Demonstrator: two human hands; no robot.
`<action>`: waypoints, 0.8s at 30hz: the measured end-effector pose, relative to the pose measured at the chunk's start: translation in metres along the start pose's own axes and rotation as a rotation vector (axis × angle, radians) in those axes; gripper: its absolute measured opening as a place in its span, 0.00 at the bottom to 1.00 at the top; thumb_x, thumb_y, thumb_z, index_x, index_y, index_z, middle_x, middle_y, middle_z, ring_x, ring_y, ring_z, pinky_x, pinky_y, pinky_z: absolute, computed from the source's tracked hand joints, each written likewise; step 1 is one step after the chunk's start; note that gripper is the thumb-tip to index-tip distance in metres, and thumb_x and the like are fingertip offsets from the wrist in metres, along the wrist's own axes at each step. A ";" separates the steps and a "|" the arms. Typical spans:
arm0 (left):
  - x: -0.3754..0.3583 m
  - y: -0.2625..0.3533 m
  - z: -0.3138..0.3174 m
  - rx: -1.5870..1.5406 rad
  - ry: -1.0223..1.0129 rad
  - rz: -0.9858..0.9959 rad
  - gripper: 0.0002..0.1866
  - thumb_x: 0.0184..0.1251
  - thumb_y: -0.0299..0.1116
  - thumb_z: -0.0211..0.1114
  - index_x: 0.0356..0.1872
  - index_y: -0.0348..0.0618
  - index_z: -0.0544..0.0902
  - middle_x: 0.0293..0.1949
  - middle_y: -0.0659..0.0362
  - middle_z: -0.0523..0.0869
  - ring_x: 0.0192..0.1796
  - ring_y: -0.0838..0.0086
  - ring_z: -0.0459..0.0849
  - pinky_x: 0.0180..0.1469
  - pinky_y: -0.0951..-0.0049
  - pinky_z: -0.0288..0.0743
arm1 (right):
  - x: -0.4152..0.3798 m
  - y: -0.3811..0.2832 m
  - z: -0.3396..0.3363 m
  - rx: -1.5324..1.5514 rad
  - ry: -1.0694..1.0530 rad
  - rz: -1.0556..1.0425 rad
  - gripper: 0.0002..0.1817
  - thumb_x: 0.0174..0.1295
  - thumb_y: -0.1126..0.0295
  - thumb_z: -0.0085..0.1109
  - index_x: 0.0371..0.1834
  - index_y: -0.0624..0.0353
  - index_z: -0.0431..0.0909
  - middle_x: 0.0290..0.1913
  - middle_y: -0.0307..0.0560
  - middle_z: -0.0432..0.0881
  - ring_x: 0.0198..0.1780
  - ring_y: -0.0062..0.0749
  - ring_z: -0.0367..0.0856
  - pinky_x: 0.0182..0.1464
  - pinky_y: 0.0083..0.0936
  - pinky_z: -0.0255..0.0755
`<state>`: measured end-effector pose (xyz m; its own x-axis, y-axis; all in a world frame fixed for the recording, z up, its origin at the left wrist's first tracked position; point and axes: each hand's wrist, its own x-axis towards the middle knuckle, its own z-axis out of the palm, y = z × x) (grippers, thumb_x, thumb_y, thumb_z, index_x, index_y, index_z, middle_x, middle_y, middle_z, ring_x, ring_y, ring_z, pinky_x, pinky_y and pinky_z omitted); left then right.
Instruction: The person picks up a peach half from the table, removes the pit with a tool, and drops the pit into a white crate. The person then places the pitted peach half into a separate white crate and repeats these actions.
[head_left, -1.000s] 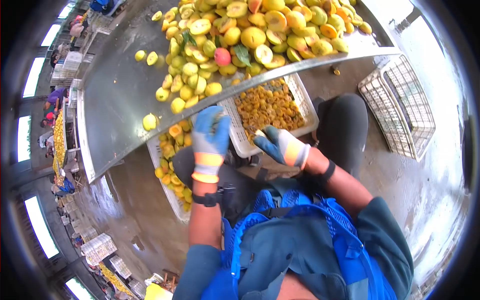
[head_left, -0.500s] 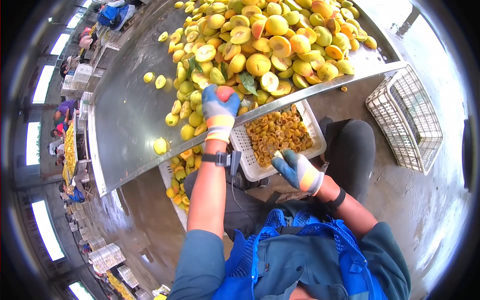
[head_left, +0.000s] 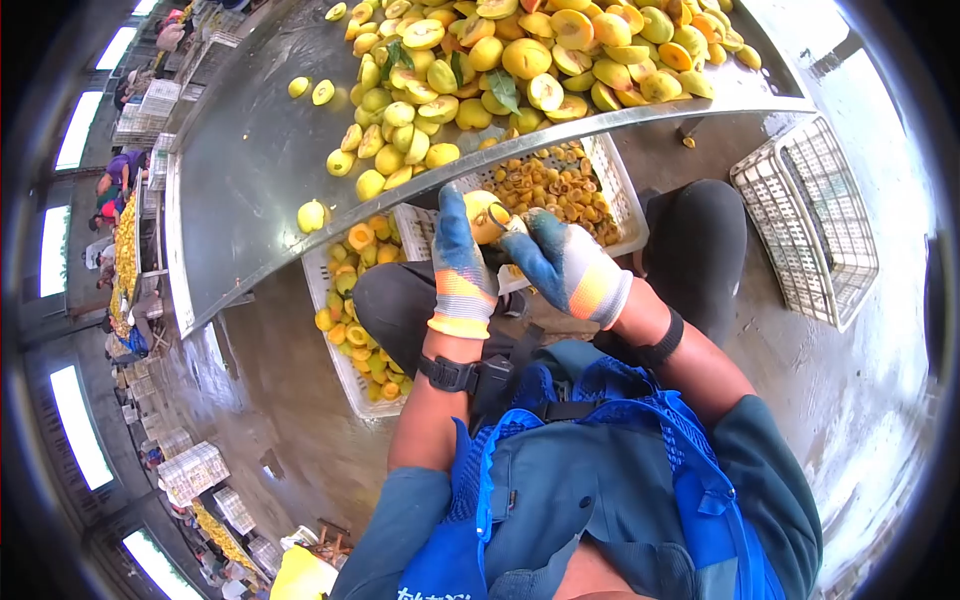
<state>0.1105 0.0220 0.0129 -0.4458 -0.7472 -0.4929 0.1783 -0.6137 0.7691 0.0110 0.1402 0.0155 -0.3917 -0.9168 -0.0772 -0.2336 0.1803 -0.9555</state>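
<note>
In the head view, my left hand (head_left: 464, 265), in a blue-and-grey glove with an orange cuff, is closed around a yellow peach half (head_left: 482, 218), its cut side turned to the right. My right hand (head_left: 575, 262), gloved alike, is closed on a small pitting tool (head_left: 499, 212); its curved metal end meets the cut face and its handle is mostly hidden by the fingers. Both hands are just in front of the metal table's edge. Behind them stands a white crate (head_left: 632, 215) of scooped-out pits. On the left, another white crate (head_left: 352, 392) holds peach halves.
A metal table (head_left: 240, 190) with a raised rim carries a heap of peach halves (head_left: 525, 60) with some leaves. An upright white crate (head_left: 815, 220) stands on the wet floor at right. Other people (head_left: 125, 170) sit along fruit-covered tables at far left.
My left hand has come back from the heap with a peach half. My right hand has moved up and left, bringing the pitting tool to its cut face. The view has shifted slightly.
</note>
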 end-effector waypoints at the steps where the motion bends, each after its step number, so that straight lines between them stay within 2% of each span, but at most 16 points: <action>1: 0.002 -0.006 -0.008 0.013 -0.018 -0.004 0.27 0.78 0.62 0.60 0.55 0.46 0.79 0.40 0.59 0.86 0.40 0.71 0.87 0.43 0.68 0.85 | -0.003 -0.001 0.000 -0.036 0.004 0.005 0.20 0.79 0.54 0.55 0.48 0.64 0.78 0.34 0.67 0.86 0.39 0.65 0.87 0.40 0.51 0.77; 3: -0.004 -0.003 -0.008 -0.007 -0.087 -0.025 0.20 0.80 0.53 0.60 0.52 0.46 0.79 0.45 0.60 0.84 0.44 0.71 0.86 0.50 0.67 0.83 | -0.006 -0.002 0.000 -0.091 0.010 0.014 0.20 0.79 0.53 0.55 0.47 0.64 0.77 0.33 0.67 0.85 0.39 0.66 0.86 0.40 0.52 0.77; 7: 0.000 -0.023 -0.022 -0.093 -0.127 0.053 0.22 0.81 0.54 0.59 0.56 0.45 0.81 0.49 0.57 0.86 0.52 0.67 0.85 0.57 0.66 0.81 | -0.010 -0.003 0.002 -0.151 -0.002 0.043 0.21 0.79 0.52 0.54 0.46 0.64 0.77 0.32 0.68 0.85 0.39 0.67 0.86 0.40 0.53 0.77; 10: -0.007 -0.026 -0.017 -0.085 -0.086 0.091 0.23 0.80 0.54 0.60 0.55 0.44 0.81 0.49 0.57 0.86 0.53 0.67 0.85 0.58 0.66 0.81 | -0.013 -0.010 0.001 -0.167 -0.021 0.056 0.22 0.79 0.51 0.53 0.46 0.64 0.78 0.32 0.68 0.85 0.38 0.67 0.86 0.39 0.53 0.77; 13: -0.011 -0.027 -0.017 -0.162 -0.051 0.016 0.24 0.80 0.55 0.59 0.55 0.42 0.81 0.50 0.56 0.86 0.53 0.66 0.86 0.59 0.66 0.81 | -0.014 -0.014 0.000 -0.185 -0.061 0.091 0.22 0.79 0.51 0.53 0.48 0.64 0.79 0.33 0.69 0.86 0.39 0.67 0.87 0.42 0.54 0.78; 16: -0.013 -0.027 -0.015 -0.217 -0.099 -0.031 0.24 0.81 0.55 0.58 0.57 0.42 0.80 0.51 0.54 0.86 0.54 0.63 0.86 0.60 0.63 0.81 | -0.014 -0.016 0.001 -0.170 -0.091 0.127 0.23 0.79 0.51 0.52 0.51 0.65 0.80 0.36 0.70 0.87 0.41 0.66 0.88 0.44 0.54 0.79; 19: -0.023 -0.024 -0.004 -0.275 -0.098 0.000 0.24 0.82 0.53 0.57 0.58 0.41 0.78 0.51 0.52 0.86 0.54 0.61 0.86 0.62 0.60 0.81 | -0.013 -0.014 0.002 -0.162 -0.095 0.122 0.20 0.79 0.55 0.54 0.49 0.65 0.79 0.34 0.70 0.86 0.39 0.66 0.88 0.41 0.49 0.79; 24: -0.015 -0.035 -0.014 -0.127 -0.107 0.128 0.23 0.83 0.52 0.56 0.59 0.42 0.77 0.52 0.52 0.86 0.53 0.59 0.86 0.61 0.58 0.81 | -0.011 -0.007 0.000 -0.143 -0.167 0.104 0.20 0.80 0.55 0.52 0.51 0.65 0.80 0.37 0.67 0.88 0.42 0.63 0.89 0.45 0.47 0.80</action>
<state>0.1232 0.0516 -0.0126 -0.5017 -0.7940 -0.3433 0.3458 -0.5479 0.7617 0.0170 0.1486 0.0228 -0.2704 -0.9348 -0.2302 -0.3282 0.3143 -0.8908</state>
